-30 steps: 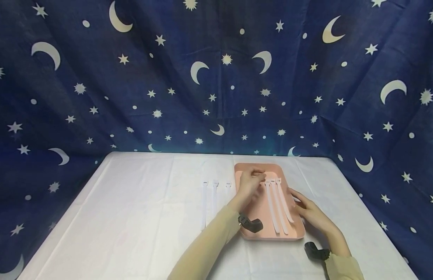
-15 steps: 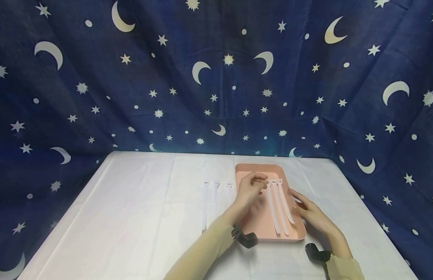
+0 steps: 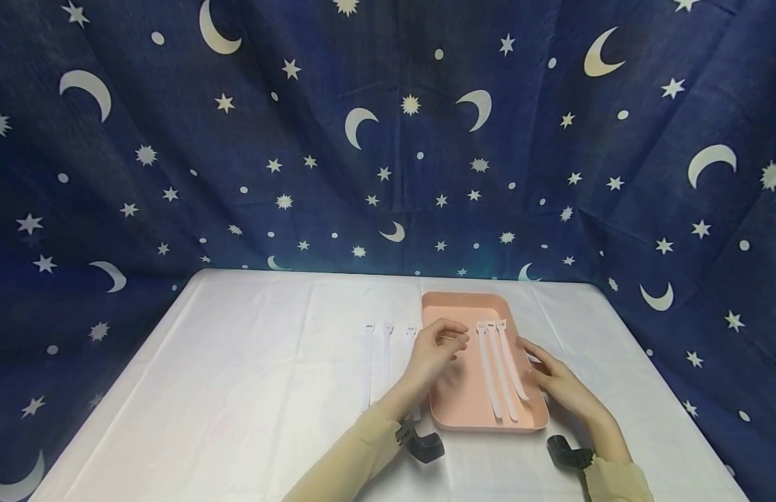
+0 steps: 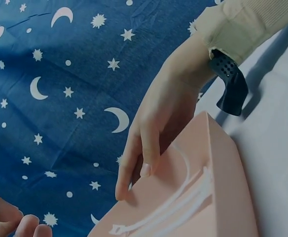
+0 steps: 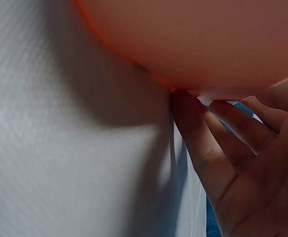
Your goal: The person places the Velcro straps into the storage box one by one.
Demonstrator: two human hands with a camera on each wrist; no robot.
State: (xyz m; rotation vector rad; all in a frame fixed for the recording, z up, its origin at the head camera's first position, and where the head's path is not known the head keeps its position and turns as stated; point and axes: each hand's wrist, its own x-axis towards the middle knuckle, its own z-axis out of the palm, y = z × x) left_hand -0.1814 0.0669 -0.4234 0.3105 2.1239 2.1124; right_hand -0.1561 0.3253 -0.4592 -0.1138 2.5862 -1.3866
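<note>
"Leftward, away from the white straps (image 3: pixel 502 369), the left hand (image 3: pixel 429 357) has shifted since a second ago."

"Fingers?"

"Loosely bent, apparently empty. The right hand (image 3: pixel 566 388) rests slightly spread against the pink tray (image 3: pixel 457 408)."

"And the straps?"

"I count three in the tray, lower right of the frame; three more straps (image 3: pixel 367 369) on the table (image 3: pixel 237 362), lower centre."

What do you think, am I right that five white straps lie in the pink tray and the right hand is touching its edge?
Not five: the head view shows three white straps in the pink tray. The right hand is indeed touching its edge.
</note>
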